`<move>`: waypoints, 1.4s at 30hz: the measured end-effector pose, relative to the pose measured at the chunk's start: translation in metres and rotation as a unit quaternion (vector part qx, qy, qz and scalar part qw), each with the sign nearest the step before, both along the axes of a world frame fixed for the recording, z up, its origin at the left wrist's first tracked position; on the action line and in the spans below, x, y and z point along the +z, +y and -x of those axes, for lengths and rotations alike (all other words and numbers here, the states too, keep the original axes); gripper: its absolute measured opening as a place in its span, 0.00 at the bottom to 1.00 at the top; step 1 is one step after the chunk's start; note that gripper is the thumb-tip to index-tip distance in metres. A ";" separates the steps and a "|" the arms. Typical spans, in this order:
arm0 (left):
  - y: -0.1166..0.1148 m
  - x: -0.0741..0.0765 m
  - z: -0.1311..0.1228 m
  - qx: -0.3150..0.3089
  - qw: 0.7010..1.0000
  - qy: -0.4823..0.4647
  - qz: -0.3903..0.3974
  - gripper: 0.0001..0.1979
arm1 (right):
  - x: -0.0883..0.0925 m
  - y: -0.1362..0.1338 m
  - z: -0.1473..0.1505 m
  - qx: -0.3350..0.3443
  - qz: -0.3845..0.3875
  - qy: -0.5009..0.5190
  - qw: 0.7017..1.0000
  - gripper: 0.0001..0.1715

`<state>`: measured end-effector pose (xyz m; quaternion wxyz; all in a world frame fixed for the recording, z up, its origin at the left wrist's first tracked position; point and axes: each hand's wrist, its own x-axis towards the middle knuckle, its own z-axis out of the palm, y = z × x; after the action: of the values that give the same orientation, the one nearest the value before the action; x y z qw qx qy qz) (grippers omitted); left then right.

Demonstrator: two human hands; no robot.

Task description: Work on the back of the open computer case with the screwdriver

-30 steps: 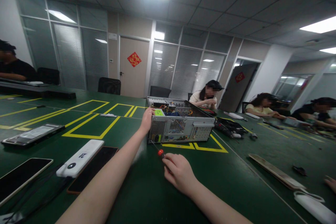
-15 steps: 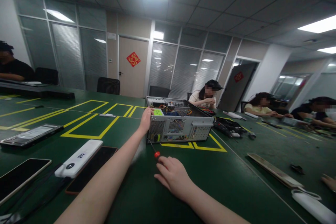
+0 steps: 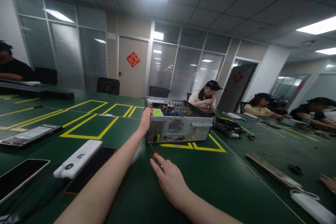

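Observation:
An open desktop computer case [image 3: 183,125] lies on the green table, its rear panel towards me. My left hand [image 3: 146,118] is closed on the case's near left corner, beside the power supply [image 3: 157,112] with its bright green label. In my right hand [image 3: 170,176] is a screwdriver [image 3: 155,154] with a red and dark handle, gripped between thumb and fingers. Its thin shaft points up and away to the lower left corner of the rear panel. Whether the tip sits in a screw is too small to tell. Cables show inside the case.
Left of my arms lie a white power bank [image 3: 78,159], a dark phone [image 3: 90,169], another phone [image 3: 22,178] and a hard drive [image 3: 31,134]. A black tool pouch [image 3: 228,126] lies right of the case. Several people sit around the table.
My right hand has shifted slightly left and closed further around the screwdriver's handle, covering more of it. My left hand and the case stay in place.

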<state>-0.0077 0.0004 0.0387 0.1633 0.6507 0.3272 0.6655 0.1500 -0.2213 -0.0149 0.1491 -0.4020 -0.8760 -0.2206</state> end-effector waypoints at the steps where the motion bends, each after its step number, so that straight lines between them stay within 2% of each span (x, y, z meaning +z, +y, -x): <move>1: 0.001 0.000 0.000 0.000 1.000 0.000 0.001 0.18 | 0.001 0.000 -0.002 0.007 0.006 0.012 1.000 0.38; 9: 0.001 0.000 0.000 -0.007 1.000 0.002 -0.011 0.18 | 0.009 -0.003 -0.001 0.037 0.127 0.049 0.990 0.22; 12: -0.001 0.001 0.000 -0.015 1.000 -0.001 -0.018 0.18 | 0.007 -0.002 0.000 0.046 0.131 0.073 0.988 0.18; 17: 0.000 0.000 0.000 -0.011 1.000 -0.009 -0.010 0.18 | 0.002 0.003 -0.003 0.009 0.092 0.133 0.987 0.08; 19: 0.001 0.000 0.000 -0.010 1.000 -0.008 -0.005 0.18 | 0.002 0.005 -0.006 0.009 0.051 0.142 0.989 0.10; 22: 0.001 -0.001 0.000 -0.013 1.000 -0.007 -0.002 0.18 | 0.004 0.009 -0.012 0.053 -0.027 0.129 0.990 0.19; 25: 0.001 -0.001 0.000 -0.010 1.000 -0.005 -0.007 0.18 | 0.008 0.011 -0.016 0.093 -0.080 0.096 0.988 0.16; 31: -0.001 0.001 -0.002 -0.011 1.000 -0.008 0.009 0.18 | 0.008 0.004 -0.008 0.066 -0.034 0.048 0.996 0.15; 36: -0.002 0.001 -0.001 -0.015 1.000 -0.014 0.008 0.18 | 0.007 0.007 -0.011 0.077 -0.006 0.083 0.993 0.12; 40: -0.001 0.001 -0.002 -0.014 1.000 -0.015 0.012 0.19 | 0.006 0.007 -0.011 0.091 -0.013 0.078 0.993 0.17; 42: -0.001 0.000 -0.002 -0.014 1.000 -0.014 0.018 0.19 | 0.008 0.005 -0.009 0.077 -0.003 0.070 0.995 0.19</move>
<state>-0.0058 -0.0006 0.0391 0.1888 0.6424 0.3281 0.6663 0.1589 -0.2164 -0.0068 0.2282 -0.3474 -0.8910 -0.1825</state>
